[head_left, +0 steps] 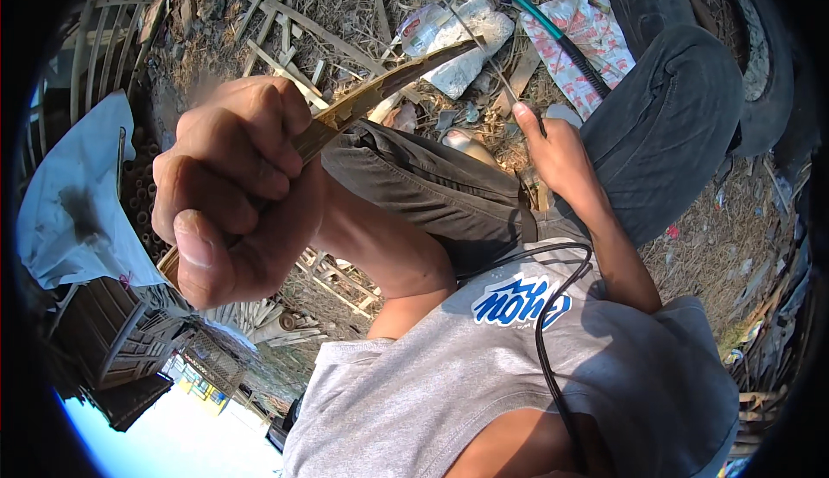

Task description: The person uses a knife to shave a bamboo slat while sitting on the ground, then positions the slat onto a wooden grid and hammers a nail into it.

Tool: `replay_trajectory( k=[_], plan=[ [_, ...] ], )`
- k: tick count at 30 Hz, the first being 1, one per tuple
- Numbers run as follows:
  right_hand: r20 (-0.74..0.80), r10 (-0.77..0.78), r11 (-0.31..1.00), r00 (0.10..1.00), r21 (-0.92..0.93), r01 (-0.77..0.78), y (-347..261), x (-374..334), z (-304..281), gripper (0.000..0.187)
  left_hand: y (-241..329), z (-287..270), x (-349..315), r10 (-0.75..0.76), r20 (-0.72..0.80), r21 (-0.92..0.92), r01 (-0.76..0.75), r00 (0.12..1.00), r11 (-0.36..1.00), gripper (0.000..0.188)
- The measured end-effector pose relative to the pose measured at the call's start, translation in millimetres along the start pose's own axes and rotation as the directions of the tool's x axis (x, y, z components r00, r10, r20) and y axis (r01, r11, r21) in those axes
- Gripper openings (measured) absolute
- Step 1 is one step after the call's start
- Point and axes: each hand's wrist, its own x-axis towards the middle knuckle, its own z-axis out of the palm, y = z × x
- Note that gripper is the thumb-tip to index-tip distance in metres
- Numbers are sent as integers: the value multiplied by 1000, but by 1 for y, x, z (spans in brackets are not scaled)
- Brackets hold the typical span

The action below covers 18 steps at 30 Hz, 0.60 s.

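Observation:
My left hand [233, 189] is raised close to the camera, its fingers wrapped tightly around a split bamboo strip [376, 91]. The strip slants up and right to a narrow tip, and a short piece of it shows below the fist. Lower and to the right, my right hand [557, 150] grips a knife [494, 68] by its handle, which is mostly hidden in the fingers. Its thin blade points up and left. In the picture the blade passes close to the strip's tip; whether they touch I cannot tell.
Beyond my bent legs, a hammer [561, 42] with a teal and black handle lies across a red-and-white bag [580, 25]. A crumpled white bundle [471, 46] sits beside it. Bamboo slats [328, 42] litter the ground. White cloth [73, 193] hangs at left. A black cable [540, 340] crosses my shirt.

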Motion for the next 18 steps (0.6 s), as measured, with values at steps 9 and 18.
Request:
replay_trajectory(
  k=[9,18],
  plan=[
    [8,-96,975,995,201,92,8,-5,27,67,-18,-30,7,307,-383,281,-207,871,937,34],
    [-11,-427,875,904,247,417,-56,-32,34,55,-13,-26,6,154,-514,147,-90,844,985,37]
  ],
)
